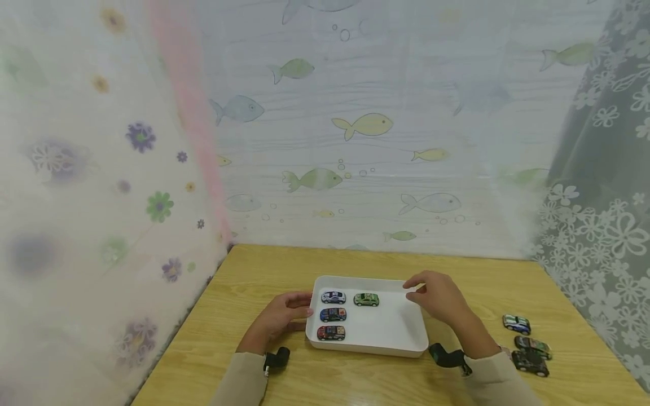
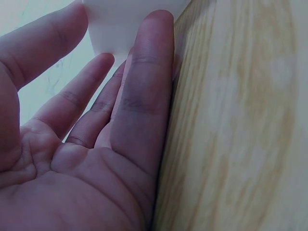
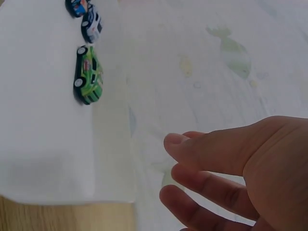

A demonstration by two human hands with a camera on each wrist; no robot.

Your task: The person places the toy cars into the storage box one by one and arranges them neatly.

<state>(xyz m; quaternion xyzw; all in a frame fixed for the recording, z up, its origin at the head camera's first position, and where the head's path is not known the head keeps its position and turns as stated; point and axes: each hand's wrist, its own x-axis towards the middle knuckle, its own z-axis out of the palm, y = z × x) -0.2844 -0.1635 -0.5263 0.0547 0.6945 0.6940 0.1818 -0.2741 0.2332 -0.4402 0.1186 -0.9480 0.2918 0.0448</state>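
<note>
A shallow white tray [image 1: 384,331] lies on the wooden table. My left hand [image 1: 284,313] is at its left side; in the left wrist view its fairly straight fingers [image 2: 144,86] reach the tray's outer wall [image 2: 118,26]. Along the tray's left end, one behind another, sit a white toy car [image 1: 333,297], a blue one [image 1: 333,314] and a red one [image 1: 331,332]. A green toy car [image 1: 366,299] stands right of the white one. Over the tray's far right corner hovers my right hand [image 1: 437,296], thumb and fingers loosely bent and apart, holding nothing.
On the table to the right, beyond my right forearm, are a white-and-green striped toy car [image 1: 516,323], a dark green one [image 1: 533,345] and a black one [image 1: 530,362], the last two close together. A fish-patterned curtain [image 1: 376,169] hangs behind the table.
</note>
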